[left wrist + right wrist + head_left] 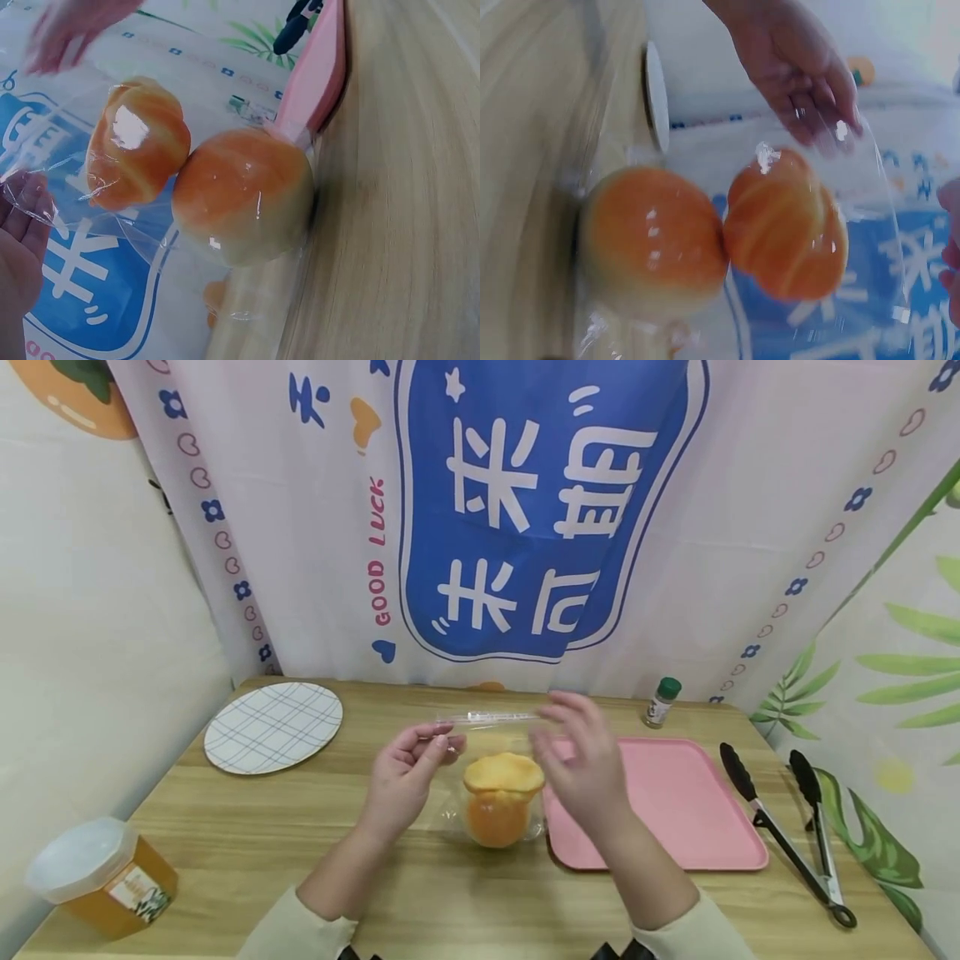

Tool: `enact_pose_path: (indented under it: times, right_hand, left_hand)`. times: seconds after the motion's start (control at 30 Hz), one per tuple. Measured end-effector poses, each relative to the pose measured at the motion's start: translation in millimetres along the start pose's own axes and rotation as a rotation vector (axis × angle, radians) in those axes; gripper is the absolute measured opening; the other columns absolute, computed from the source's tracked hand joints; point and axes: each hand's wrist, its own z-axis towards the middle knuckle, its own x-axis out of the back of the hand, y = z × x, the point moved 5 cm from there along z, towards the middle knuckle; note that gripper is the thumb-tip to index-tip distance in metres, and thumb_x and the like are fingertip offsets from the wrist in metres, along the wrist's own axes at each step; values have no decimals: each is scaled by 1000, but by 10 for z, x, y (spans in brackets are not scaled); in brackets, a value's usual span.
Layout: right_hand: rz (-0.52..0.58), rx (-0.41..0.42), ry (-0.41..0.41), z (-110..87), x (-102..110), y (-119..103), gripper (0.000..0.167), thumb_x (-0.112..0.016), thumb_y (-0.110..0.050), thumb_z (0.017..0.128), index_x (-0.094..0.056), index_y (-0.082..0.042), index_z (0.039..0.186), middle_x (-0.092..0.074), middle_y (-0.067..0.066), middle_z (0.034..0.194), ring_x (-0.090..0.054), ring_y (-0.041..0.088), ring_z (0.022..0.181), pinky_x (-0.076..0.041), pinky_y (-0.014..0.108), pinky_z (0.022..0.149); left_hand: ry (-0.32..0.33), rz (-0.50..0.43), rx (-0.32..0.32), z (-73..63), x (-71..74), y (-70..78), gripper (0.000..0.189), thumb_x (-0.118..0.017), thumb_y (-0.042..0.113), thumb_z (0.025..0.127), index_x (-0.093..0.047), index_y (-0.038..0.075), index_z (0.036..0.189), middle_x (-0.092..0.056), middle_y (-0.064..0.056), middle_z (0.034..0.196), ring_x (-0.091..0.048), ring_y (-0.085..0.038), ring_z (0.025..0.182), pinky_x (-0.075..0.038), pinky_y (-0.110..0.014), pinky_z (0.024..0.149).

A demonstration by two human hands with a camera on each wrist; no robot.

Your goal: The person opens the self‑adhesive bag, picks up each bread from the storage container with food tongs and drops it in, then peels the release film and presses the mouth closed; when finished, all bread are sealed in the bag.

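Clear bag (pixel 487 739) with two breads, at the middle of the bench (pixel 300 835), just left of the pink tray (pixel 667 806).

Head view: left grip (pixel 401 777) narrow, thumb and fingers pinching the bag's mouth at its left end. Right grip (pixel 583 768) blurred near the other end; contact unclear from here. Pale bread (pixel 503 774) above, round bread (pixel 498 820) below. Likely the pinch holds the film upright while the bench takes the weight. Plate, tub, spice jar and tongs lie around the sides, leaving the bag room between the arms; my reading.

Left wrist view: right grip shows apart from the film, fingers loose, holding nothing visible. Upper bread is browned and ridged on this side, which the head view hides; it touches the round one, whose lower part is paler.

Right wrist view: best look at the left pinch, on a corner of the film. Slack mouth edge runs toward the right grip, only partly in frame, with a gap between. Whether the mouth is sealed, cannot tell.
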Motion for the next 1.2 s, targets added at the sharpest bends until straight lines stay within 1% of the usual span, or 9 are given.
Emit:
enact_pose_path:
  times: [0.1, 0.17, 0.3, 0.4, 0.63, 0.73, 1.0, 1.07, 1.2]
  right_hand:
    - [-65, 322, -82, 93, -201, -296, 17, -75, -13, 84, -73, -6, 99, -70, 12, 106, -65, 29, 102, -59, 39, 86]
    - [-86, 441, -143, 156, -324, -418, 16, -76, -14, 84, -75, -8, 99, -72, 8, 99, -66, 23, 96, -58, 33, 87]
    - [-134, 518, -233, 247, -475, -495, 14, -76, -11, 84, -76, -8, 98, -72, 3, 93, -66, 18, 90, -57, 28, 84]
    - [-187, 542, -264, 278, -517, -486, 12, -77, -9, 84, -77, -8, 95, -72, 2, 91, -66, 18, 89, -57, 27, 83]
    - [-277, 612, -294, 303, -539, -505, 9, -75, -10, 85, -75, -10, 94, -70, 0, 88, -64, 17, 87, -57, 26, 81]
    - [-293, 629, -316, 315, -543, -526, 7, -73, -10, 86, -74, -10, 93, -69, 0, 88, -64, 17, 88, -57, 26, 82]
    - [-238, 548, -365, 362, -552, -516, 4, -71, -9, 87, -73, -8, 90, -70, 1, 88, -65, 18, 90, -57, 29, 86]
    - [-186, 453, -392, 376, -568, -477, 4, -70, -10, 88, -73, -7, 89, -70, 2, 89, -64, 19, 91, -57, 29, 86]
    - [2, 120, -447, 382, -604, -346, 7, -66, -11, 91, -70, -8, 86, -68, 3, 89, -63, 18, 91, -57, 33, 84]
  left_hand:
    - [-5, -9, -10, -10, -19, 14, 21, -54, -2, 97, -59, -15, 113, -74, -21, 101, -72, -4, 88, -60, -24, 83]
    - [-9, -11, -18, -16, -34, 25, 21, -55, -2, 96, -59, -14, 113, -75, -11, 99, -71, -3, 89, -60, -24, 83]
    - [-18, -15, -20, -28, -63, 33, 20, -55, -5, 95, -58, -15, 112, -73, 13, 95, -70, 0, 88, -60, -22, 82]
    - [-27, -10, -27, -39, -80, 35, 20, -54, -7, 95, -58, -17, 112, -72, 18, 92, -69, 1, 88, -60, -21, 82]
    - [-23, 59, -75, -59, -88, 69, 20, -54, -8, 94, -60, -16, 111, -70, -27, 105, -68, 3, 88, -59, -18, 81]
    - [-21, 100, -95, -59, -87, 83, 18, -55, -8, 94, -61, -15, 110, -67, -33, 105, -67, 4, 87, -59, -17, 80]
    - [-28, 124, -112, -50, -89, 103, 16, -57, -4, 95, -64, -12, 107, -69, -29, 103, -66, 3, 85, -59, -17, 79]
    - [-37, 117, -115, -49, -93, 106, 17, -56, -5, 95, -64, -12, 108, -69, -30, 105, -66, 3, 87, -59, -17, 79]
    - [-54, 87, -102, -50, -102, 106, 18, -54, -7, 95, -63, -14, 109, -68, -31, 107, -68, 2, 89, -60, -20, 81]
